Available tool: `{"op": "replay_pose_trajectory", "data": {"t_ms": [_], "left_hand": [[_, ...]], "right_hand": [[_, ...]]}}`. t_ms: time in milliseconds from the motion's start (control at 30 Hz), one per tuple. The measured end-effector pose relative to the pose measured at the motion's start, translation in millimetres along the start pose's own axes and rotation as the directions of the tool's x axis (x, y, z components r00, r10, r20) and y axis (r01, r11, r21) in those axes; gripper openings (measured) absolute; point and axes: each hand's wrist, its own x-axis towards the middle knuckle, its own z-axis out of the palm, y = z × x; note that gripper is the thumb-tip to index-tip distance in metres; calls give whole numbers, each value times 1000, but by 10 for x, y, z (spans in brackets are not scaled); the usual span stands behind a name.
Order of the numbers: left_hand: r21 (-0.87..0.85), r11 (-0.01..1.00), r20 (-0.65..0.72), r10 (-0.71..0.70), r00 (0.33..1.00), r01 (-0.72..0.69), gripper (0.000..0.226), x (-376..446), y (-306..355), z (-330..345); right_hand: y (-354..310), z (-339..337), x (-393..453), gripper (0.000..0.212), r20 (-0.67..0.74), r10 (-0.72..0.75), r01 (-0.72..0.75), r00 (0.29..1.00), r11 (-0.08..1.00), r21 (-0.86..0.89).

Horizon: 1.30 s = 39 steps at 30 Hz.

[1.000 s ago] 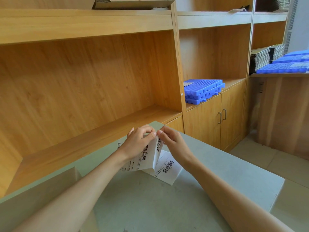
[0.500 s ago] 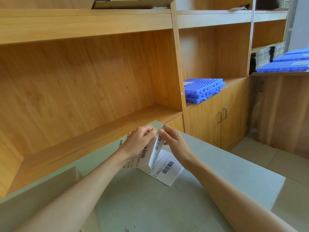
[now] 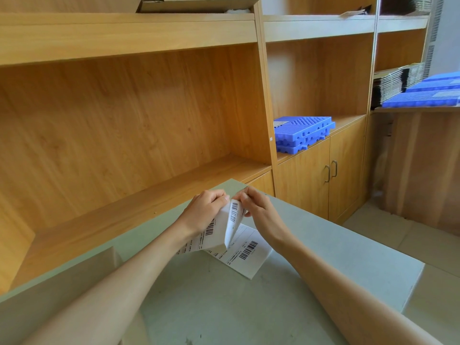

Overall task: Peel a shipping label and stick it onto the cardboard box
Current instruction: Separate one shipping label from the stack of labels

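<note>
My left hand (image 3: 205, 210) holds a white stack of shipping labels (image 3: 216, 234) raised off the grey table (image 3: 323, 247). My right hand (image 3: 258, 207) pinches the top corner of the front label (image 3: 235, 221) and bends it away from the stack. Another label sheet (image 3: 245, 255) with barcodes lies flat on the table below the hands. A cardboard box (image 3: 49, 297) shows at the lower left, mostly behind my left forearm.
Wooden shelving (image 3: 124, 120) stands right behind the table. Blue plastic trays (image 3: 303, 133) are stacked on the cabinet (image 3: 321, 175) to the right, with more blue trays (image 3: 423, 95) at far right. A flat carton (image 3: 199, 5) lies on the top shelf.
The right hand has pulled the front label's top corner further away from the stack, and the gap between label and stack has widened. The left hand has kept the stack in place.
</note>
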Motion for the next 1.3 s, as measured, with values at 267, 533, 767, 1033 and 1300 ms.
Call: {"op": "replay_pose_trajectory", "data": {"t_ms": [267, 533, 767, 1033, 1300], "left_hand": [[-15, 1000, 2, -8, 1000, 8, 40, -8, -16, -14], [-13, 1000, -12, 10, 1000, -10, 45, 3, -43, -5], [-3, 998, -7, 59, 998, -59, 37, 1, -54, -2], [-99, 992, 50, 88, 995, -83, 32, -4, -53, -29], [-295, 954, 157, -3, 988, 50, 36, 1, -16, -57]], "right_hand": [[9, -4, 21, 25, 4, -56, 56, 998, 998, -25], [54, -1, 39, 24, 19, -53, 54, 998, 998, -45], [141, 20, 52, 32, 68, 0, 13, 998, 981, -196], [147, 21, 85, 30, 58, -32, 41, 998, 986, -163], [87, 14, 56, 26, 32, -49, 52, 998, 991, -124]]}}
